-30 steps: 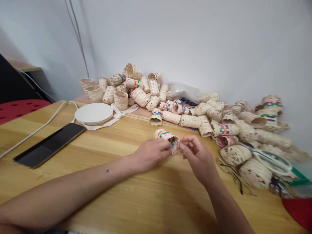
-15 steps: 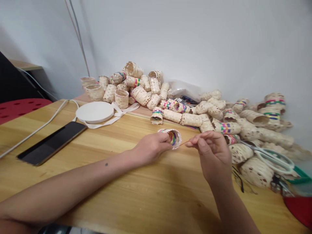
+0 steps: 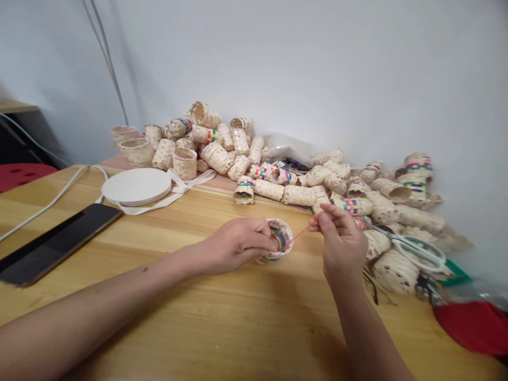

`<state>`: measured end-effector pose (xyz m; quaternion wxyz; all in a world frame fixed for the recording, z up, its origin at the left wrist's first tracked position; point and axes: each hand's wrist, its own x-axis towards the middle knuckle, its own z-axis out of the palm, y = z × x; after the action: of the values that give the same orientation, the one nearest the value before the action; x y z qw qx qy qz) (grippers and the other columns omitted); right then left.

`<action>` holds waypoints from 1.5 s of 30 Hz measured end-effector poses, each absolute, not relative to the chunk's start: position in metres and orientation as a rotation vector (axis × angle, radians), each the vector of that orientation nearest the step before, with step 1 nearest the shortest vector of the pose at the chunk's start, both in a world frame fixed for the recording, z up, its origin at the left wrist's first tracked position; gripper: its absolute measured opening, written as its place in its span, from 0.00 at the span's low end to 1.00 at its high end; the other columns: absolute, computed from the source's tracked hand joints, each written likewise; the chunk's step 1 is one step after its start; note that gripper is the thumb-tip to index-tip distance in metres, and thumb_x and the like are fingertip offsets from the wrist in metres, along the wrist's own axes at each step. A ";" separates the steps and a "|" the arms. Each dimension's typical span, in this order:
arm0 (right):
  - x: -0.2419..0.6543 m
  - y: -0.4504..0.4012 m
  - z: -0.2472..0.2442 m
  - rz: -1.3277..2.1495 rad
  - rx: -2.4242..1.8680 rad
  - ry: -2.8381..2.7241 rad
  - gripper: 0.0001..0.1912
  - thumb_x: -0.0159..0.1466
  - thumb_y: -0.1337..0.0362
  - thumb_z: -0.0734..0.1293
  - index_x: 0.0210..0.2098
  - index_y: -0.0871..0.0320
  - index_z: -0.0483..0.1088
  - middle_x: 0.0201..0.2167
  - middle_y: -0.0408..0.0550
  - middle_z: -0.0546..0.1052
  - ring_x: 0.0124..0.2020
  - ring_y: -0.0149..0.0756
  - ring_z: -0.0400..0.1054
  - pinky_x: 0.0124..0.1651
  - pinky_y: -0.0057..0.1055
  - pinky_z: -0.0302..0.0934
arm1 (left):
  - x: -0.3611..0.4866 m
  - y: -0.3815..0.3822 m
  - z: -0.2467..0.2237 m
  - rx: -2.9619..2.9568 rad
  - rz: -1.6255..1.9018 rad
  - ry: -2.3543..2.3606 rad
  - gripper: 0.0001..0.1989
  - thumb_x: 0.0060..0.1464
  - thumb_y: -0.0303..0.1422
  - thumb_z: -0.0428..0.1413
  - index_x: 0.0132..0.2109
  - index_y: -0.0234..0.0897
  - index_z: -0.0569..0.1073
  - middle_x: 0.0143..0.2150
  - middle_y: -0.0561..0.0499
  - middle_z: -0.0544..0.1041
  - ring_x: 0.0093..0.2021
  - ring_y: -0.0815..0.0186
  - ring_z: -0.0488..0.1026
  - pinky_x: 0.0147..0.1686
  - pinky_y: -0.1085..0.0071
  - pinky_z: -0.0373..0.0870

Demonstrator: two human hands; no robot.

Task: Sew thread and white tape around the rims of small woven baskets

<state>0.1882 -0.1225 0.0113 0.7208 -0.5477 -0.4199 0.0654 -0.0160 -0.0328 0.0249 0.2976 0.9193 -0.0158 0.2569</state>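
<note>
My left hand [image 3: 246, 244] is closed on the near left side of a small woven basket [image 3: 284, 233], its fingertips over the rim. The basket has coloured bands and a pale wrapped rim with reddish stitches, and its opening faces up and toward me. A thin orange-red thread [image 3: 300, 233] runs taut from the rim to my right hand [image 3: 337, 233]. Thumb and index finger pinch the thread there, with the other fingers loosely curled. Whether a needle sits between those fingertips is too small to tell.
Many woven tubes and baskets [image 3: 299, 195] are heaped along the wall. Scissors [image 3: 420, 253] lie among them on the right, near a red cloth-like item [image 3: 472, 325]. At left are a roll of white ribbon [image 3: 137, 186] and a phone [image 3: 59, 241] with a white cable.
The basket has tipped so its opening faces more upward, and my left hand now grips over its rim. The thread stays stretched to my right hand. The whole view has shifted rightward.
</note>
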 end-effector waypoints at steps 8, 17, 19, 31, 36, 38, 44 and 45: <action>0.188 -0.121 0.009 0.118 -1.258 -0.941 0.06 0.59 0.63 0.68 0.35 0.58 0.70 0.25 0.39 0.73 0.24 0.27 0.69 0.28 0.25 0.68 | -0.020 -0.033 0.037 2.197 0.498 -0.113 0.10 0.61 0.28 0.52 0.43 0.33 0.77 0.37 0.48 0.72 0.38 0.68 0.70 0.39 0.75 0.66; 0.199 -0.118 0.008 0.138 -1.219 -0.927 0.07 0.58 0.61 0.68 0.34 0.58 0.69 0.24 0.39 0.71 0.23 0.27 0.67 0.26 0.25 0.67 | -0.022 -0.034 0.038 2.143 0.399 -0.125 0.09 0.60 0.27 0.53 0.42 0.34 0.78 0.37 0.49 0.71 0.37 0.69 0.69 0.37 0.77 0.66; 0.199 -0.118 0.008 0.150 -1.207 -0.917 0.08 0.57 0.61 0.69 0.34 0.58 0.69 0.24 0.39 0.71 0.23 0.27 0.66 0.26 0.25 0.67 | -0.022 -0.033 0.038 2.141 0.396 -0.122 0.09 0.60 0.26 0.53 0.42 0.34 0.78 0.36 0.49 0.71 0.37 0.70 0.69 0.37 0.77 0.65; 0.208 -0.117 0.007 0.174 -1.200 -0.866 0.10 0.58 0.60 0.69 0.36 0.58 0.68 0.23 0.38 0.69 0.24 0.27 0.65 0.26 0.25 0.67 | -0.022 -0.033 0.040 2.220 0.392 -0.131 0.10 0.62 0.29 0.51 0.42 0.36 0.78 0.36 0.49 0.72 0.38 0.69 0.70 0.38 0.77 0.65; 0.186 -0.126 0.009 0.119 -1.219 -1.033 0.07 0.62 0.62 0.67 0.39 0.56 0.71 0.27 0.40 0.71 0.26 0.27 0.67 0.28 0.26 0.67 | -0.019 -0.030 0.037 2.296 0.579 0.037 0.08 0.59 0.27 0.54 0.41 0.35 0.78 0.38 0.48 0.76 0.40 0.67 0.71 0.41 0.74 0.65; 0.176 -0.131 0.010 0.062 -1.228 -1.170 0.05 0.64 0.65 0.66 0.39 0.55 0.72 0.28 0.40 0.72 0.26 0.27 0.68 0.30 0.27 0.66 | -0.016 -0.029 0.034 2.267 0.648 0.151 0.07 0.57 0.26 0.55 0.41 0.34 0.77 0.38 0.49 0.77 0.37 0.69 0.71 0.39 0.75 0.64; 0.161 -0.147 0.020 -0.090 -1.057 -1.542 0.14 0.62 0.76 0.64 0.42 0.52 0.72 0.29 0.41 0.73 0.31 0.32 0.69 0.34 0.32 0.64 | -0.011 -0.028 0.025 2.201 0.851 0.477 0.01 0.52 0.25 0.58 0.34 0.34 0.76 0.30 0.54 0.75 0.27 0.73 0.66 0.30 0.78 0.60; 0.160 -0.149 0.022 -0.077 -1.014 -1.575 0.16 0.62 0.77 0.64 0.43 0.52 0.72 0.29 0.41 0.74 0.31 0.32 0.69 0.34 0.33 0.64 | -0.011 -0.027 0.024 2.224 0.903 0.505 0.01 0.52 0.26 0.58 0.33 0.34 0.76 0.30 0.54 0.75 0.28 0.73 0.66 0.30 0.77 0.60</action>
<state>0.1600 -0.1490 0.0216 0.5918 -0.4360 -0.6772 -0.0333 -0.0109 -0.0266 0.0238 0.3376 0.8535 0.1936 0.3465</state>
